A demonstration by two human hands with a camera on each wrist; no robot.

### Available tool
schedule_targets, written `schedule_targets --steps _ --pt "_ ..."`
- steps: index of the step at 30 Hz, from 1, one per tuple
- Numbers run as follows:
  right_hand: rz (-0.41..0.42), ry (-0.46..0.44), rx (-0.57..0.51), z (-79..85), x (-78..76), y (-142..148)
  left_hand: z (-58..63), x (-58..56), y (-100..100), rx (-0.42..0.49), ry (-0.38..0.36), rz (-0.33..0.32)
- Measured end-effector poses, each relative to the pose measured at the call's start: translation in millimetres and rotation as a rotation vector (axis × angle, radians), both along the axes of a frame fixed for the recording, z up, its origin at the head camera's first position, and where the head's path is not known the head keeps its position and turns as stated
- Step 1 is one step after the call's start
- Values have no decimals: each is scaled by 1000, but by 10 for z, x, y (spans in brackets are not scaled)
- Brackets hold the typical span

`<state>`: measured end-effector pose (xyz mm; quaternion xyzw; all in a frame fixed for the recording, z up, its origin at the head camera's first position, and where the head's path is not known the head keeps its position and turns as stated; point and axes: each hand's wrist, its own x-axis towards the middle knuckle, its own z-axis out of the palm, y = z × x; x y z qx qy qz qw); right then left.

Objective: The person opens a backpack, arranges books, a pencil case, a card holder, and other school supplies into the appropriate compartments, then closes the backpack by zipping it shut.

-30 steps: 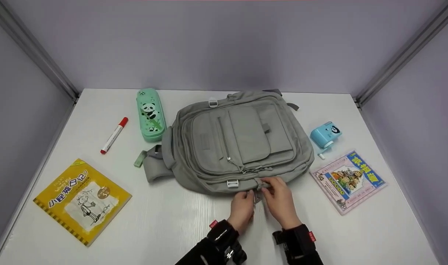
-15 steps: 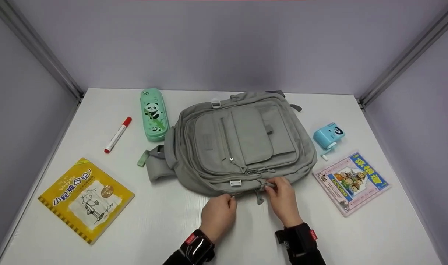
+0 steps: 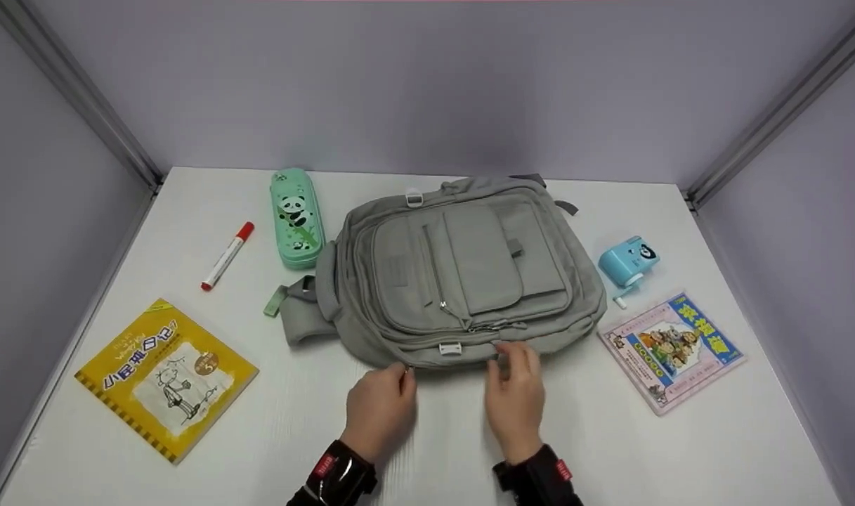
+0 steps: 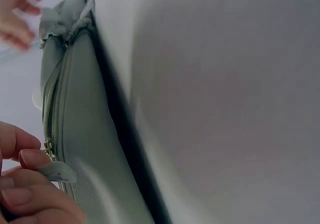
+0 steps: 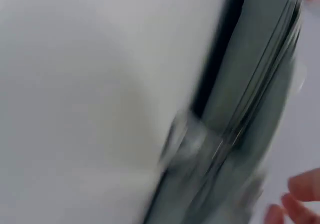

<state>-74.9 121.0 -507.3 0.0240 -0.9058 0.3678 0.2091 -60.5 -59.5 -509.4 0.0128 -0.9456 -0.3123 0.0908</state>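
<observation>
A grey backpack [image 3: 469,260] lies flat, its front pocket upward. At its near edge my left hand [image 3: 378,411] pinches a zipper pull [image 4: 57,171] between thumb and fingers. The zipper [image 4: 57,103] is parted between that slider and a bunched fabric tab farther along, as the left wrist view shows. My right hand [image 3: 517,404] is by the near edge, right of a white buckle [image 3: 450,348], fingers loosely bent and holding nothing. In the blurred right wrist view, the right fingers [image 5: 305,186] are apart from the fabric.
Left of the backpack lie a green panda pencil case [image 3: 297,218], a red-capped marker [image 3: 227,256] and a yellow book [image 3: 167,379]. On the right are a blue pencil sharpener [image 3: 627,261] with a crank and a pink book [image 3: 673,351]. Panels enclose the white table [image 3: 272,436].
My left hand has moved left along the backpack's near edge with the zipper pull. My right hand has let go of the fabric and shifted slightly left.
</observation>
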Motion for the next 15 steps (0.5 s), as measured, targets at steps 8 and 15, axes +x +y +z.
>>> schedule_targets --steps 8,15 --pt "313 -9 104 -144 88 -586 -26 -15 -7 -82 79 -8" --pt "337 -104 131 -120 23 -502 -23 -5 -108 -68 66 2"
